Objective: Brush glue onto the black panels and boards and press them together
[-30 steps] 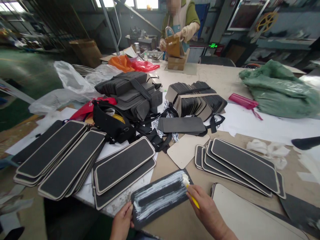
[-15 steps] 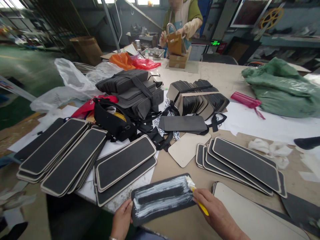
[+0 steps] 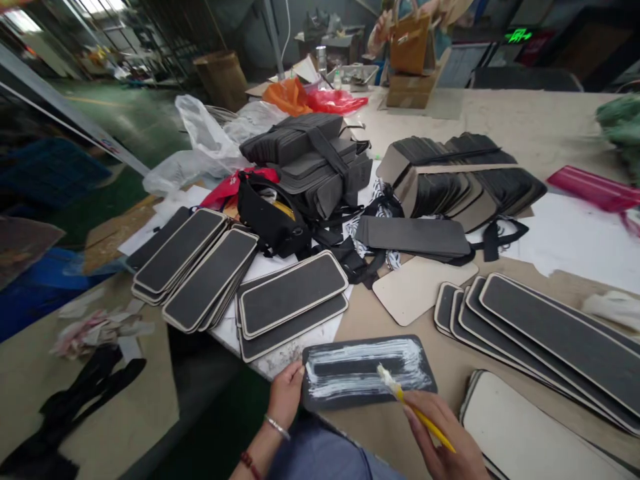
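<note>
My left hand (image 3: pixel 287 395) grips the left end of a dark grey rounded panel (image 3: pixel 345 401) at the table's front edge. White glue (image 3: pixel 367 351) is smeared over the panel in a rough ring, with a darker strip along its middle. In my right hand (image 3: pixel 443 427) is a brush with a yellow handle (image 3: pixel 434 430), its bristles (image 3: pixel 387 377) loaded with white glue. The bristle tip lies over the middle of the panel; whether it touches the surface I cannot tell. A pale blank panel (image 3: pixel 425 287) lies just beyond.
Stacks of pale-rimmed dark panels stand left (image 3: pixel 210 280) and right (image 3: pixel 560 333). Light panels (image 3: pixel 520 420) lie at the lower right. Strapped bundles (image 3: pixel 320 160) and a black bag (image 3: pixel 273 223) sit farther back. Across the table, a person's hands hold a tan handbag (image 3: pixel 410 47).
The brush has moved from the panel's far right end to its middle. The camera view has turned, and the panel now lies more level.
</note>
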`<state>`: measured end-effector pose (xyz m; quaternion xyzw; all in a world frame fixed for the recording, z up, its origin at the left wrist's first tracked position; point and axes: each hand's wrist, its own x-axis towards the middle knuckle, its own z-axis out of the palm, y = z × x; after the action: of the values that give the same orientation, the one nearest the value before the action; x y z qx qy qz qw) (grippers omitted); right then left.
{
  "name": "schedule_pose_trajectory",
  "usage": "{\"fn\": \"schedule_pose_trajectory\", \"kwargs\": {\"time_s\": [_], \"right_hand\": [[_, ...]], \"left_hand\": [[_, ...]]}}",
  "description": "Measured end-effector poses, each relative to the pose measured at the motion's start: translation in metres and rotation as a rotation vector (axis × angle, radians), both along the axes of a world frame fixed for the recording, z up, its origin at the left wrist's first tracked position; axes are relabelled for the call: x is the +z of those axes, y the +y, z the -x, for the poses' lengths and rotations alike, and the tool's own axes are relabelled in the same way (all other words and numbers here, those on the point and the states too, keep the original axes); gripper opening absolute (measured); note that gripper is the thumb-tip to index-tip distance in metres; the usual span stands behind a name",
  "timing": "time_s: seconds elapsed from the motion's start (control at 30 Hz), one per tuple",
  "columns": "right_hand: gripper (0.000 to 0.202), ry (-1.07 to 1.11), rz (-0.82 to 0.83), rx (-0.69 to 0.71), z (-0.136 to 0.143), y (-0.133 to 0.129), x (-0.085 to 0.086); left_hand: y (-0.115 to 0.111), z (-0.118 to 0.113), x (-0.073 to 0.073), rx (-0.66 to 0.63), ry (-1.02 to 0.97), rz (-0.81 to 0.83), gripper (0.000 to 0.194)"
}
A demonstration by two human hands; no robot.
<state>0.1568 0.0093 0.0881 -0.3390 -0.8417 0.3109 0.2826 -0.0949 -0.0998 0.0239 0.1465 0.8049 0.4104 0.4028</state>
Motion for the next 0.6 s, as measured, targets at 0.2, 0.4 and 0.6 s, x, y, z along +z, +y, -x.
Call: {"fn": "schedule_pose_trajectory", "kwargs": {"time_s": [0.2, 0.4, 0.6], "right_hand": [[0.027, 0.271, 0.598, -0.334, 0.083, -0.006, -0.013], [0.039, 0.279, 0.675, -0.447, 0.086, 0.002, -0.039], [0.047, 0.020, 0.444, -0.669, 0.023, 0.030, -0.037]], "left_hand": [[0.004, -0.013, 0.001, -0.027, -0.088, -0.032, 0.051], [0.007, -0.018, 0.001, -0.015, -0.049, -0.043, 0.046], [0.006, -0.012, 0.001, -0.013, -0.024, -0.042, 0.043]]}}
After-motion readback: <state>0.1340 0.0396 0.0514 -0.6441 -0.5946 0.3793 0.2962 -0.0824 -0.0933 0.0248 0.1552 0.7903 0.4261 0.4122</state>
